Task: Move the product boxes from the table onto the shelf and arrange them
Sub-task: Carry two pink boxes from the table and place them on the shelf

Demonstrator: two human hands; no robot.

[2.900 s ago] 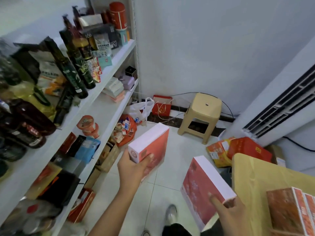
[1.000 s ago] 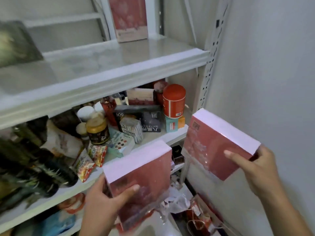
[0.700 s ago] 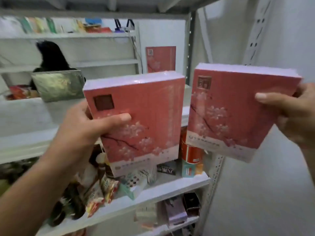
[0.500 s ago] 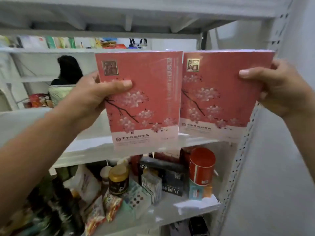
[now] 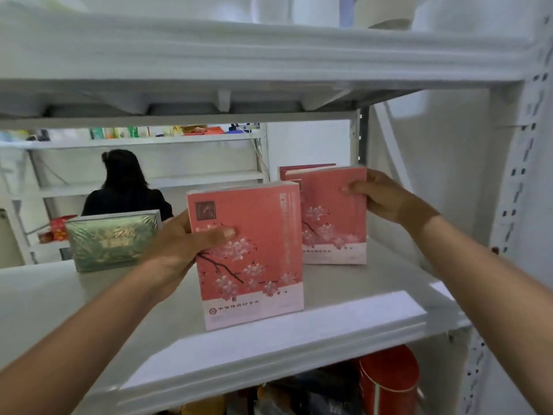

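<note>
My left hand (image 5: 185,244) grips a pink box with a cherry-blossom print (image 5: 257,265) by its left edge, upright near the front of the white shelf board (image 5: 299,327). My right hand (image 5: 386,199) grips a second pink blossom box (image 5: 332,223) by its upper right edge; it stands upright deeper on the same board. Right behind that box a third box of the same kind (image 5: 305,168) shows only its top edge. Whether the front box rests on the board or hangs just above it, I cannot tell.
A green embossed box (image 5: 110,239) stands at the left of the board. The shelf above (image 5: 269,61) hangs low over it, and a perforated upright (image 5: 520,175) bounds the right. A red tin (image 5: 389,378) sits on the level below. A person in black (image 5: 125,187) stands behind the rack.
Both boxes went from held up in front of the shelf opening into it. The right box now stands deep on the board against another; the left box came down to the front.
</note>
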